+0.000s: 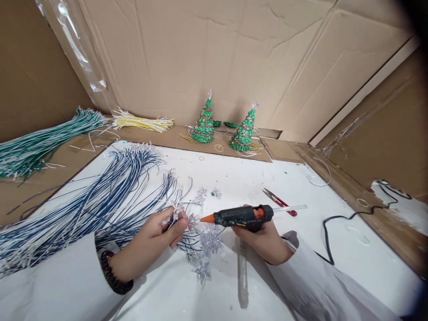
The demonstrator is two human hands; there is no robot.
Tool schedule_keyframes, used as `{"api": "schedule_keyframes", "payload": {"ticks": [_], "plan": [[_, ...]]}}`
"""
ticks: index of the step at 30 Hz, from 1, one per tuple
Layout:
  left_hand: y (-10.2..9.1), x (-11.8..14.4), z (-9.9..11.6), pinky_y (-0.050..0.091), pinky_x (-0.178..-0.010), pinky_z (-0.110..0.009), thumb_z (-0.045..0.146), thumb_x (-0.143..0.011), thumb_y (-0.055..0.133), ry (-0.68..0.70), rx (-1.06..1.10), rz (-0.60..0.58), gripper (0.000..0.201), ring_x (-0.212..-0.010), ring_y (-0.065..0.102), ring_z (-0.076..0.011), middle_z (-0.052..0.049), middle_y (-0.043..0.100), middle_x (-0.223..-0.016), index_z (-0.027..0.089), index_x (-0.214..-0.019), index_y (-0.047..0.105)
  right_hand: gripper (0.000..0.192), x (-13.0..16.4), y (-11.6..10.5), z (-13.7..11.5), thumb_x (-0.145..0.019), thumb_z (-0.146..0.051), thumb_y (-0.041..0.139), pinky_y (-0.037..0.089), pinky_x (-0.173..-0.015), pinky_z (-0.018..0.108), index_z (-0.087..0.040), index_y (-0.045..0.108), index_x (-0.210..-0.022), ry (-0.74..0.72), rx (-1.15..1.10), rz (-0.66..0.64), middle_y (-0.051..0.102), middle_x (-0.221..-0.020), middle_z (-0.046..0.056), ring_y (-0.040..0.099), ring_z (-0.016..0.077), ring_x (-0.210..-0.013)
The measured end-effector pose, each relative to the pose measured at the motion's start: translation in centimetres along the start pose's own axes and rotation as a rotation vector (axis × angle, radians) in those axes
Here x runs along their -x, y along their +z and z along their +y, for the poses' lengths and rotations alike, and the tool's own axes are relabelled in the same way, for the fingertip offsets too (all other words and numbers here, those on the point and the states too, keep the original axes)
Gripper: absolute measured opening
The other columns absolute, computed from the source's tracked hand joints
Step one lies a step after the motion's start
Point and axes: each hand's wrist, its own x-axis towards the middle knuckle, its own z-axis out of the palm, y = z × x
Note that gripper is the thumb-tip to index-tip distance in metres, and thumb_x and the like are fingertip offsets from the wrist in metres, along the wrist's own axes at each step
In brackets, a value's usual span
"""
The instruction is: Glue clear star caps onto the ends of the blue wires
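White tabletop (254, 178): a light, fragile clear plastic star (192, 220) is pinched by the left hand (157, 238) at its thin wire, while a black hot-glue gun (242, 216) is gripped by the right hand (264, 240).

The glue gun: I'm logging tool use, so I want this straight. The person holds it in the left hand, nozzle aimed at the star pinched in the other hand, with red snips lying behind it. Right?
Not quite. The head view shows the glue gun in the right hand, its orange nozzle aimed at the star pinched in the left hand. The red snips do lie behind it.
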Motion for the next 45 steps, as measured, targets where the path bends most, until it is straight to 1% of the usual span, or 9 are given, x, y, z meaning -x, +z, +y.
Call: {"api": "schedule_keyframes", "payload": {"ticks": [5, 10, 16, 21, 27, 33, 37, 40, 45], "plan": [[0.0, 0.0, 0.2, 0.029, -0.051, -0.022, 0.042, -0.082, 0.048, 0.008, -0.046, -0.007, 0.029, -0.051, 0.035, -0.0106, 0.006, 0.039, -0.054, 0.017, -0.069, 0.047, 0.013, 0.0, 0.0, 0.0, -0.067, -0.021, 0.063, 0.044, -0.049, 0.024, -0.018, 0.05, -0.068, 0.022, 0.012, 0.002, 0.049, -0.059, -0.002, 0.048, 0.0115, -0.053], [-0.1, 0.1, -0.2, 0.029, -0.051, -0.021, 0.043, -0.083, 0.048, -0.011, -0.088, -0.02, 0.028, -0.052, 0.036, -0.0105, 0.006, 0.04, -0.054, 0.017, -0.072, 0.048, 0.014, -0.1, -0.1, 0.0, -0.063, -0.021, 0.061, 0.045, -0.051, 0.025, -0.018, 0.049, -0.071, 0.064, 0.023, -0.011, 0.049, -0.059, -0.003, 0.049, 0.0122, -0.054], [-0.2, 0.1, -0.4, 0.031, -0.052, -0.022, 0.044, -0.084, 0.046, 0.0, -0.137, -0.038, 0.03, -0.053, 0.038, -0.0112, 0.005, 0.041, -0.056, 0.017, -0.073, 0.048, 0.027, 0.6, 0.0, 1.3, -0.061, -0.025, 0.061, 0.047, -0.053, 0.028, -0.019, 0.051, -0.085, 0.172, 0.012, 0.091, 0.052, -0.061, -0.003, 0.052, 0.014, -0.054], [-0.2, 0.1, -0.4, 0.032, -0.053, -0.022, 0.044, -0.084, 0.046, 0.003, -0.136, -0.047, 0.029, -0.053, 0.039, -0.0109, 0.005, 0.042, -0.057, 0.017, -0.074, 0.048, 0.034, 0.8, 0.1, 1.2, -0.06, -0.023, 0.057, 0.046, -0.05, 0.027, -0.02, 0.051, -0.093, 0.206, 0.019, 0.106, 0.056, -0.065, -0.002, 0.053, 0.0148, -0.055], [-0.2, 0.0, -0.3, 0.032, -0.053, -0.022, 0.043, -0.085, 0.045, 0.011, -0.147, -0.054, 0.028, -0.053, 0.039, -0.011, 0.006, 0.042, -0.056, 0.017, -0.073, 0.048, 0.013, 0.2, -0.3, 0.3, -0.058, -0.02, 0.052, 0.041, -0.046, 0.024, -0.02, 0.052, -0.072, 0.132, 0.041, -0.01, 0.045, -0.055, -0.004, 0.046, 0.0117, -0.049], [-0.2, 0.2, -0.2, 0.032, -0.052, -0.022, 0.043, -0.085, 0.045, 0.022, -0.168, -0.048, 0.03, -0.053, 0.039, -0.0111, 0.005, 0.043, -0.056, 0.017, -0.073, 0.049, 0.01, -0.1, -0.2, -0.5, -0.058, -0.019, 0.051, 0.038, -0.046, 0.023, -0.02, 0.047, -0.067, 0.135, 0.037, -0.06, 0.041, -0.055, -0.005, 0.041, 0.0104, -0.05], [-0.2, 0.1, -0.3, 0.032, -0.052, -0.021, 0.043, -0.085, 0.046, 0.029, -0.154, -0.049, 0.029, -0.053, 0.038, -0.0105, 0.006, 0.041, -0.056, 0.017, -0.072, 0.049, 0.011, -0.1, -0.3, -0.6, -0.06, -0.017, 0.051, 0.032, -0.044, 0.021, -0.02, 0.041, -0.065, 0.142, -0.003, -0.103, 0.036, -0.053, -0.007, 0.036, 0.0086, -0.047], [-0.2, 0.2, -0.4, 0.032, -0.05, -0.02, 0.042, -0.084, 0.048, 0.017, -0.127, -0.036, 0.028, -0.052, 0.037, -0.0097, 0.006, 0.04, -0.056, 0.017, -0.07, 0.048, 0.013, 0.0, -0.5, -0.4, -0.063, -0.013, 0.051, 0.028, -0.043, 0.02, -0.02, 0.039, -0.063, 0.079, 0.018, -0.144, 0.033, -0.053, -0.008, 0.032, 0.0071, -0.047], [-0.1, 0.3, -0.5, 0.033, -0.048, -0.018, 0.039, -0.084, 0.05, 0.036, -0.126, -0.011, 0.028, -0.05, 0.037, -0.0087, 0.006, 0.039, -0.055, 0.017, -0.067, 0.048, 0.014, 0.1, -0.8, -0.4, -0.068, -0.014, 0.054, 0.026, -0.043, 0.019, -0.019, 0.041, -0.063, -0.063, 0.153, -0.159, 0.036, -0.051, -0.008, 0.032, 0.0069, -0.047]]}}
